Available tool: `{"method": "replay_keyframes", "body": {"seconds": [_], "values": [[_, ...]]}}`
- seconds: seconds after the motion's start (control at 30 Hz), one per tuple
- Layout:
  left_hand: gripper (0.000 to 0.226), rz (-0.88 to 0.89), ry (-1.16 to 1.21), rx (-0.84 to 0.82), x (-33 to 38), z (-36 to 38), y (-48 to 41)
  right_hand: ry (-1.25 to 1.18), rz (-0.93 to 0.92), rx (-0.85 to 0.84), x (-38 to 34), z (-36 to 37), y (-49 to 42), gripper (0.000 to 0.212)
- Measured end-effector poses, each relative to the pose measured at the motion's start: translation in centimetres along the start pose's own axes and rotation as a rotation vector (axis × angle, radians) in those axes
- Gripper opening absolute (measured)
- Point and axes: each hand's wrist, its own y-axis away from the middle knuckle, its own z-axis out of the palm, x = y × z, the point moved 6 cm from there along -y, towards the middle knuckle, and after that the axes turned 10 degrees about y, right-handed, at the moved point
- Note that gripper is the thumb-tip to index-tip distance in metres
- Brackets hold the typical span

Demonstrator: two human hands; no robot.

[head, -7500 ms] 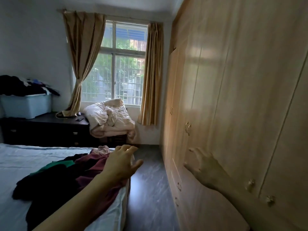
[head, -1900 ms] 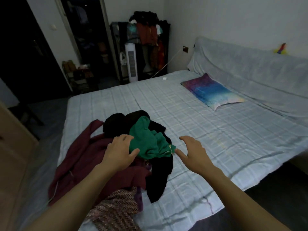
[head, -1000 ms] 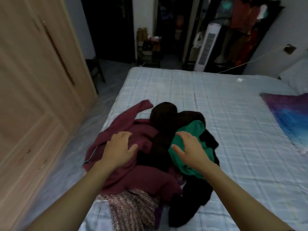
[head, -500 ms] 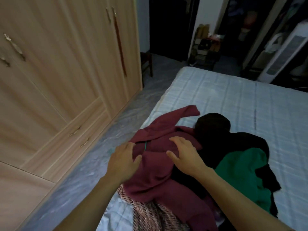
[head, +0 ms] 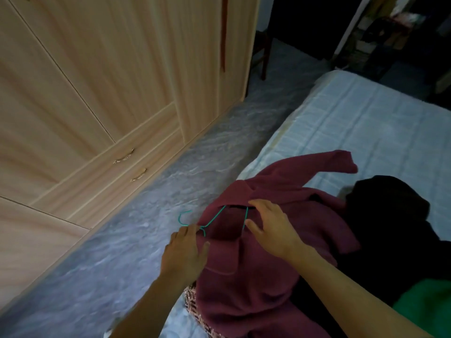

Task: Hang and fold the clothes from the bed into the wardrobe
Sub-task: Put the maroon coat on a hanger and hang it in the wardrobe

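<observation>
Wardrobe [head: 102,76] doors of pale wood stand closed at left, two drawer handles low on the front, grey floor [head: 136,230] running alongside. At the bed's [head: 366,123] near edge, the left hand [head: 185,254] pinches the neck of a green wire hanger [head: 207,222] tucked into a maroon garment's [head: 258,276] collar. The right hand [head: 273,228] rests open, fingers spread, on the maroon cloth. Black clothing [head: 390,228] and a green garment [head: 429,306] lie heaped at right.

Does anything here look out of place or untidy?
Yes. The maroon garment lies crumpled on the bed with a thin green wire hanger already in its neck, atop a heap with black clothing. The wardrobe doors are shut.
</observation>
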Motion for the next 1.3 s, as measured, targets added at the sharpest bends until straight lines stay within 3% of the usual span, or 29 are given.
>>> {"method": "replay_keyframes", "body": {"seconds": [0.13, 0.27, 0.43, 0.57, 0.67, 0.9, 1.1, 1.3], "values": [[0.066, -0.092, 0.025, -0.058, -3.2, 3.0, -2.1, -0.017, -0.034, -0.062, 0.6, 4.8, -3.6, 0.052], [0.054, -0.166, 0.038, -0.078, -5.9, 5.7, -3.5, -0.022, -0.077, -0.090, 1.0, 8.2, -6.5, 0.048], [0.061, -0.226, 0.093, -0.044, -7.4, 7.9, -4.4, -0.003, -0.179, -0.033, 0.6, 11.2, -10.3, 0.037], [0.073, -0.262, 0.240, 0.022, -7.4, 9.4, -4.4, 0.080, -0.232, -0.119, 0.8, 13.5, -13.0, 0.064], [0.075, -0.260, 0.298, 0.074, -7.3, 10.0, -4.6, 0.173, -0.248, -0.238, 1.0, 14.6, -14.3, 0.075], [0.071, -0.236, 0.362, 0.179, -6.7, 10.3, -5.2, 0.361, -0.276, -0.264, 2.5, 14.8, -15.5, 0.077], [0.070, -0.226, 0.372, 0.252, -6.7, 9.8, -5.6, 0.404, -0.311, -0.308, 3.4, 15.0, -15.0, 0.062], [0.074, -0.004, 0.297, 0.336, -5.9, 7.0, -6.4, 0.380, -0.331, -0.328, 3.8, 13.4, -15.8, 0.059]]}}
